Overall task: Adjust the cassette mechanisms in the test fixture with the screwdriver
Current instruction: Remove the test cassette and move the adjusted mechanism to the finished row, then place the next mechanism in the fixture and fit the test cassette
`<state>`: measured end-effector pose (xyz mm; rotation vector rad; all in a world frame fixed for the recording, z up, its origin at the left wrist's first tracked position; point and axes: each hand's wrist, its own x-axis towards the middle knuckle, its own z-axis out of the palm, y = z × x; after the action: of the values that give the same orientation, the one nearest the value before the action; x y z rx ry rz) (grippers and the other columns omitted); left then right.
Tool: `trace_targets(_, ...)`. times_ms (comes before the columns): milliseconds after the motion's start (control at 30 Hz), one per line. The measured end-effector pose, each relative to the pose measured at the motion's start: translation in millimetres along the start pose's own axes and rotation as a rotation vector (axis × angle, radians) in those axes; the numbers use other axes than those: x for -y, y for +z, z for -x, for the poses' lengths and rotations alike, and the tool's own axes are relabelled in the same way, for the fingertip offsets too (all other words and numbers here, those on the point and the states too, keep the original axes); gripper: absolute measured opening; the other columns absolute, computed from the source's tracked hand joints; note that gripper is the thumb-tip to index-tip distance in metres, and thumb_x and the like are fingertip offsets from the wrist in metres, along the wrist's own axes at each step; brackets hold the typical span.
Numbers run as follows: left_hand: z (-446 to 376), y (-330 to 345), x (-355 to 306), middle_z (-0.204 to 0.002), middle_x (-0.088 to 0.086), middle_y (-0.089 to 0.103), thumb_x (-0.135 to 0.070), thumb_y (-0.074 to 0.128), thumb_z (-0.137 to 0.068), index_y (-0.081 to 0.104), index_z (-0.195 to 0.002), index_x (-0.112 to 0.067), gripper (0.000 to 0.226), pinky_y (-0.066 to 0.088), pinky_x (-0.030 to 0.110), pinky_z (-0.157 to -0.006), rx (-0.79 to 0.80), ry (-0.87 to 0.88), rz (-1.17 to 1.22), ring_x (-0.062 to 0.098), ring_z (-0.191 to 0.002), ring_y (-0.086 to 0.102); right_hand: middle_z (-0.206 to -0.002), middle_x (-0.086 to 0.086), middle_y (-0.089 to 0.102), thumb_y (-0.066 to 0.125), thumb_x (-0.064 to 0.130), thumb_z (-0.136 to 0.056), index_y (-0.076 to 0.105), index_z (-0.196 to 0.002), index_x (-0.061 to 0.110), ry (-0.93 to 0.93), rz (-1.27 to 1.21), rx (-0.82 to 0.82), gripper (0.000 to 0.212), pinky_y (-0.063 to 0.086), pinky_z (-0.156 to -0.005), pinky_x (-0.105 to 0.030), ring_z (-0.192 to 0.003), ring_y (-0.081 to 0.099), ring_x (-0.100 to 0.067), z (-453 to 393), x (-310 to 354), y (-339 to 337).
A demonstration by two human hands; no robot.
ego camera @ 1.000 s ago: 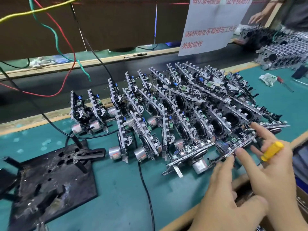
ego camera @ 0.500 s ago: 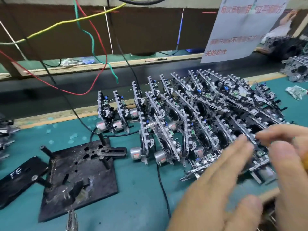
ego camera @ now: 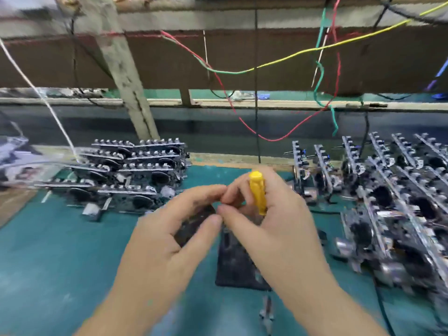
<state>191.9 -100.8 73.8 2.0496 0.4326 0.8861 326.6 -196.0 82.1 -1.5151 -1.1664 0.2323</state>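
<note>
Tucking the yellow screwdriver [ego camera: 258, 192] under your right hand's [ego camera: 278, 229] curled fingers frees its fingertips, so both hands pinch something dark, too blurry to identify, with your left hand [ego camera: 174, 236], mid-frame over the black test fixture [ego camera: 236, 260].

Both hands meet at the centre of the frame, forearms entering from the bottom edge. The left hand [ego camera: 169, 234] curls its fingers, thumb and forefinger pinched near the right hand [ego camera: 274, 214]. The right hand's fingers wrap a yellow screwdriver [ego camera: 258, 192].
</note>
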Motion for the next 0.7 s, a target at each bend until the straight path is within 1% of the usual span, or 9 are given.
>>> trace_targets(67,-8,-34,26,-0.118,-0.024,0.068,-0.021,0.063,-0.09,0.071,-0.118,-0.033,0.031,0.043,0.011,-0.094,-0.106,0.127,-0.417,-0.005,-0.105,0.062,-0.081,0.011,0.066,0.077,0.002,-0.08,0.047,-0.073,0.023,0.043,0.012,0.069,0.038,0.049,-0.064,-0.02,-0.071,0.063,-0.011,-14,-1,28)
trace_targets(100,-15,-52,40,-0.115,-0.02,0.068,-0.011,0.064,-0.089,0.071,-0.117,-0.027,0.034,0.042,0.012,-0.092,-0.126,0.136,-0.591,-0.001,-0.102,0.062,-0.08,0.009,0.067,0.077,0.001,-0.08,0.041,-0.071,0.027,0.076,0.0,0.084,0.046,0.05,-0.065,-0.024,-0.07,0.062,-0.012,-19,-4,38)
trace_targets(200,-32,-95,86,-0.117,0.003,0.07,0.013,0.072,-0.076,0.072,-0.117,-0.013,0.049,0.044,0.034,-0.097,0.005,0.015,-0.953,0.028,-0.109,0.063,-0.081,0.008,0.067,0.075,0.002,-0.082,0.033,-0.07,0.029,0.065,0.098,0.191,0.051,0.051,-0.071,-0.036,-0.069,0.058,-0.011,-35,0,59)
trace_targets(233,-37,-105,97,-0.12,0.008,0.07,0.012,0.076,-0.073,0.072,-0.118,-0.011,0.051,0.047,0.043,-0.099,0.085,-0.059,-1.015,0.033,-0.111,0.063,-0.084,0.009,0.067,0.075,0.006,-0.083,0.035,-0.072,0.029,0.073,0.131,0.257,0.047,0.051,-0.073,-0.038,-0.071,0.057,-0.01,-40,1,69)
trace_targets(300,-44,-117,106,-0.119,0.007,0.07,0.0,0.084,-0.072,0.072,-0.12,-0.015,0.052,0.053,0.049,-0.093,0.157,-0.166,-1.052,0.034,-0.112,0.063,-0.094,0.013,0.064,0.076,0.018,-0.086,0.043,-0.084,0.024,0.05,0.213,0.364,0.034,0.047,-0.075,-0.037,-0.082,0.056,-0.013,-51,-2,85)
trace_targets(400,-48,-122,108,-0.108,-0.002,0.071,-0.014,0.084,-0.077,0.071,-0.118,-0.025,0.044,0.054,0.045,-0.082,0.16,-0.236,-1.035,0.028,-0.108,0.061,-0.085,0.011,0.048,0.073,0.026,-0.09,0.04,-0.096,0.017,0.02,0.296,0.42,0.034,0.033,-0.057,-0.029,-0.073,0.046,-0.012,-63,-2,102)
trace_targets(500,-47,-123,95,-0.094,-0.013,0.062,0.001,0.08,-0.074,0.073,-0.107,-0.023,0.041,0.054,0.048,-0.074,0.213,0.054,-0.993,0.026,-0.1,0.055,-0.083,0.007,0.047,0.073,0.029,-0.091,0.033,-0.094,0.019,0.047,0.354,0.438,0.041,0.029,-0.053,-0.025,-0.074,0.042,-0.019,-66,-1,110)
trace_targets(600,-48,-113,72,-0.102,-0.005,0.066,0.013,0.062,-0.081,0.071,-0.105,-0.016,0.038,0.053,0.046,-0.077,0.228,0.473,-0.982,0.031,-0.1,0.055,-0.091,0.006,0.058,0.079,0.033,-0.086,0.034,-0.092,0.021,0.032,0.347,0.392,0.047,0.04,-0.061,-0.037,-0.081,0.05,-0.021,-67,2,93)
trace_targets(700,-54,-93,48,-0.108,0.002,0.066,0.006,0.056,-0.086,0.071,-0.111,-0.012,0.035,0.048,0.043,-0.089,0.202,0.564,-0.891,0.036,-0.103,0.056,-0.094,0.01,0.069,0.087,0.036,-0.074,0.039,-0.086,0.026,0.086,0.222,0.332,0.051,0.051,-0.078,-0.041,-0.089,0.062,-0.014,-63,8,51)
